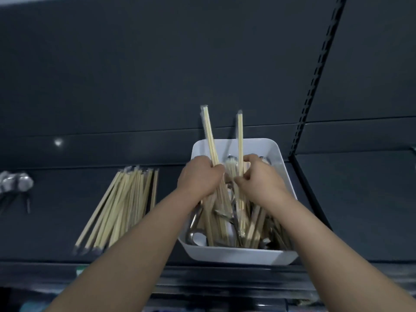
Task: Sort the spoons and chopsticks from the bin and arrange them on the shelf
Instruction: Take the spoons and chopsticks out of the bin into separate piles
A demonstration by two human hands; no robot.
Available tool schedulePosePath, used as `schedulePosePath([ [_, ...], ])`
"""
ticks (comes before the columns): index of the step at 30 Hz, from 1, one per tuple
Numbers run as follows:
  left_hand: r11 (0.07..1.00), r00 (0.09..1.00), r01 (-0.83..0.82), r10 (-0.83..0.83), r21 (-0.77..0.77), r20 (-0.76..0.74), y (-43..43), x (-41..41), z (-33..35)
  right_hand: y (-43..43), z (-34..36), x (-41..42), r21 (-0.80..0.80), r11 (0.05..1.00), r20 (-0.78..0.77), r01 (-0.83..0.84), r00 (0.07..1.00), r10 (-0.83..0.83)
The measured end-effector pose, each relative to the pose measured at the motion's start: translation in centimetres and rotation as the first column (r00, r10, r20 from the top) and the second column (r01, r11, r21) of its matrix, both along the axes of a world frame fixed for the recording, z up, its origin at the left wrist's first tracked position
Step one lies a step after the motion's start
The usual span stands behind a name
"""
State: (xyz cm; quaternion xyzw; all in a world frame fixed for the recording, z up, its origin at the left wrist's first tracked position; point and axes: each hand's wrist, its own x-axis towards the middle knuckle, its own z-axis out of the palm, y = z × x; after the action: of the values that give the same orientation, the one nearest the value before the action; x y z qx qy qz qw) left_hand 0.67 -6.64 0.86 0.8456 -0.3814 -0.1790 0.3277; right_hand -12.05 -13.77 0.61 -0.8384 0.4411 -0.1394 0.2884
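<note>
A white bin [238, 255] stands on the dark shelf [56, 230], filled with wrapped pale wooden chopsticks and metal spoons [195, 235]. Both hands are over the bin. My left hand [199, 176] is closed on a wrapped chopstick pair [209, 134] that sticks up and leans left. My right hand [258, 179] pinches another wrapped chopstick pair [240, 140] that stands almost upright. A sorted pile of chopsticks [119, 208] lies on the shelf left of the bin. A few spoons [15, 183] lie at the far left edge, blurred.
The shelf's dark back panel [157, 75] rises behind the bin. A slotted black upright [315, 82] runs down at the right, with another shelf bay [360, 199] beyond it. The shelf's front edge [112, 266] runs below my forearms.
</note>
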Motion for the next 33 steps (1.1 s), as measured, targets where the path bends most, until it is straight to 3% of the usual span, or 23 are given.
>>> schedulePosePath([
  [2,0.987,0.996,-0.089,0.085,-0.131,-0.035,1.4,2.0,1.0,1.3,0.7,2.0,-0.016,0.999,0.049,-0.047,0.998,0.048],
  [5,0.968,0.979,-0.203,0.200,-0.148,-0.041,4.6,6.1,0.9,4.0,1.3,5.7,-0.010,0.989,0.087,-0.145,0.986,0.145],
  [8,0.968,0.967,-0.252,0.252,0.008,-0.038,8.8,10.3,-0.6,7.4,0.9,9.7,0.018,0.971,0.068,-0.239,0.969,0.237],
  [12,0.935,0.977,-0.192,0.211,0.297,-0.035,14.1,14.3,-3.4,11.0,-1.3,14.5,0.120,0.942,-0.080,-0.313,0.943,0.323],
  [17,0.932,0.981,-0.167,0.191,0.321,-0.045,16.3,17.1,-5.2,13.4,-3.5,17.7,0.248,0.929,-0.145,-0.274,0.938,0.316],
  [21,0.947,0.983,-0.086,0.030,0.309,0.182,15.2,17.1,-4.0,13.8,-2.6,16.7,-0.035,0.957,-0.185,-0.289,0.943,0.278],
  [26,0.996,0.990,0.057,-0.066,0.073,0.124,11.1,14.2,-2.1,11.4,-1.6,12.2,-0.359,0.907,-0.176,-0.220,0.970,0.166],
  [30,0.982,0.974,0.187,-0.181,-0.031,0.135,7.0,9.8,-0.1,8.4,-1.1,6.7,-0.414,0.905,-0.225,-0.100,0.974,0.004],
  [33,0.958,0.945,0.285,-0.283,0.015,0.166,3.7,6.1,0.7,6.1,-1.1,2.1,-0.390,0.921,-0.297,-0.016,0.948,-0.110],
])
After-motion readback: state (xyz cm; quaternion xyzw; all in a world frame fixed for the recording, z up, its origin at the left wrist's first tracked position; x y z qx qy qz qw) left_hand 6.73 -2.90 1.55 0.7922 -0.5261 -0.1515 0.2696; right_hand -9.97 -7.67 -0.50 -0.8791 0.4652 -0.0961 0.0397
